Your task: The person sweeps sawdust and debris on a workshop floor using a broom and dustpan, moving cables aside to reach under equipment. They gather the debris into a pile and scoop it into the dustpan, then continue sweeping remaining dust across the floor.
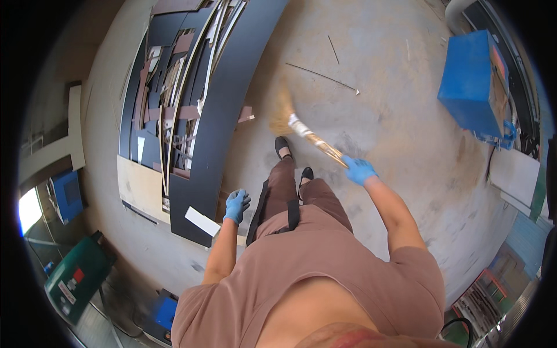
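Where sawdust lies, dusty concrete floor (400,116), stacked dark panels (214,116) alongside.

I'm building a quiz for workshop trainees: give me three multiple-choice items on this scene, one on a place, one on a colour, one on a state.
1. Where does the pile of dark panel offcuts lie?
A. to the person's left
B. to the right
C. on the blue metal box

2. What colour are the gloves?
A. white
B. blue
C. black

3. What is the right hand doing?
A. hanging empty
B. gripping the straw broom
C. resting on the box

Answers: 1 A, the pile is left of the legs; 2 B, both gloves are blue; 3 B, its fingers close round the handle, while the left hand is empty.
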